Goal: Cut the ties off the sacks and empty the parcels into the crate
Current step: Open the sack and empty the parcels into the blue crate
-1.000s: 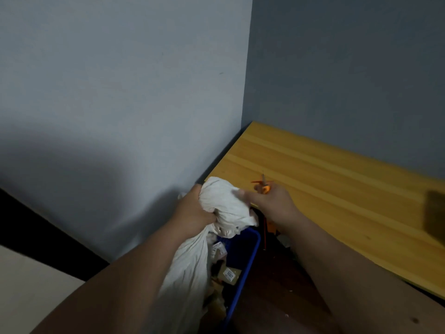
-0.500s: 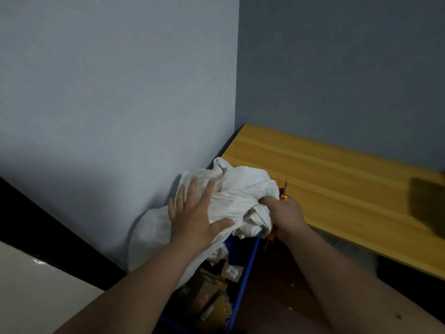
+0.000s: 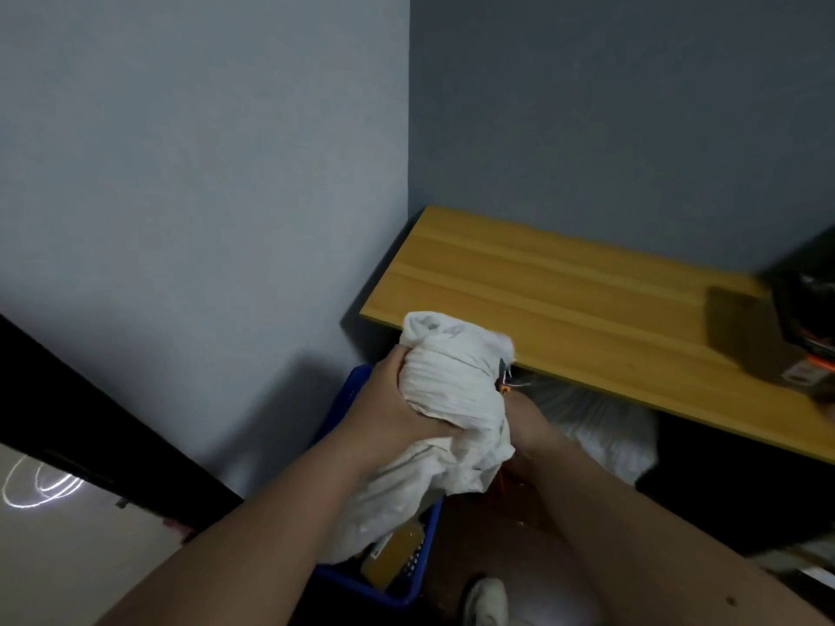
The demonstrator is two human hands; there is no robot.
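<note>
At the far left a pale glossy surface [image 3: 54, 526] catches a curl of light, and a black band [image 3: 90, 426] runs diagonally along the foot of the grey wall [image 3: 203, 173]. Next comes the left forearm, rising to the left hand [image 3: 393, 408], whose fingers are curled tight into the side of a bunched white sack [image 3: 452, 386] — the cloth is gathered into a crumpled knot above the grip, and the rest hangs down loose. Below it sits the blue crate [image 3: 424, 562], pushed into the corner by the wall; the sack's lower end drops inside it, and a brown parcel [image 3: 393, 553] with a white label lies there against the crate's right wall. Beside the crate a pale shoe [image 3: 488, 603] shows on the dark floor.

The right hand [image 3: 528, 422] is mostly hidden behind the sack; it appears closed against the cloth, with an orange-handled tool [image 3: 504, 381] poking up from it — its blade too small to make out. Behind it another whitish sack [image 3: 601, 426] lies under the wooden table [image 3: 565, 300], which carries a dark object [image 3: 804, 327] at the far right.
</note>
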